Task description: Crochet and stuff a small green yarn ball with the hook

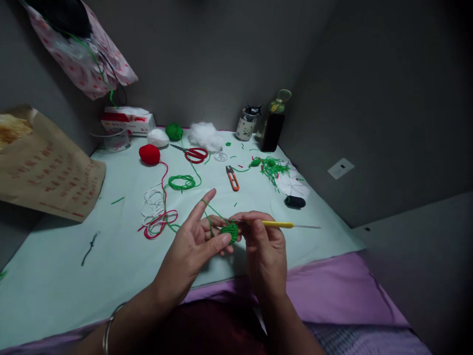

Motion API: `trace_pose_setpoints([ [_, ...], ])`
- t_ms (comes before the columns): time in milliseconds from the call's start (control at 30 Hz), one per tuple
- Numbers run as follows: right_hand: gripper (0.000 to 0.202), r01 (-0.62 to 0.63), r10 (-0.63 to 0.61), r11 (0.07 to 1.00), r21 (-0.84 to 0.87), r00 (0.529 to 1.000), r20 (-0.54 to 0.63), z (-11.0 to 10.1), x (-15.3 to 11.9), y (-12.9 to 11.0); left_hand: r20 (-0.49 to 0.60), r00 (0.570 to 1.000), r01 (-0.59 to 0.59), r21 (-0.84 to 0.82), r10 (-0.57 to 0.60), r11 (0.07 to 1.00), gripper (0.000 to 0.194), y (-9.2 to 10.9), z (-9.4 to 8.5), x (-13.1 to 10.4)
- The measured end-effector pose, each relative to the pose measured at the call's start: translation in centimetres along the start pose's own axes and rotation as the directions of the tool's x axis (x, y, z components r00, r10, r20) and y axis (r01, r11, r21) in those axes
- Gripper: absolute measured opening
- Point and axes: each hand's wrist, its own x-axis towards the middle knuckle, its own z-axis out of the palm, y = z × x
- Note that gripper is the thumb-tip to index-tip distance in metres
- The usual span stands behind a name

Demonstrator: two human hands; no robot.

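Between the thumb and fingers of my left hand (194,239) is a small green crochet piece (229,232). A strand of green yarn (211,209) runs over my raised left index finger and down to the piece. My right hand (266,241) grips a crochet hook (277,224) by its yellow handle. One thin metal end points out to the right; the other end reaches the green stitches, its tip hidden by the fingers. Beyond my hands lies a loose coil of green yarn (182,182).
Orange thread snips (232,178), red-handled scissors (195,155), a red yarn ball (150,155), a green yarn ball (174,131) and white stuffing (205,136) lie farther back. Green tassels (273,167) sit at right, near a dark phone (272,132). A paper bag (55,172) stands left.
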Motion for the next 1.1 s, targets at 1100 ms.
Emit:
trace_pose_setpoints([
  [1100, 0.022, 0.094, -0.085, 0.994, -0.057, 0.985, 0.152, -1.0, 0.0, -1.3, -0.067, 0.996, -0.044, 0.175, 0.057, 0.984, 0.080, 0.5, -0.3, 0.2],
])
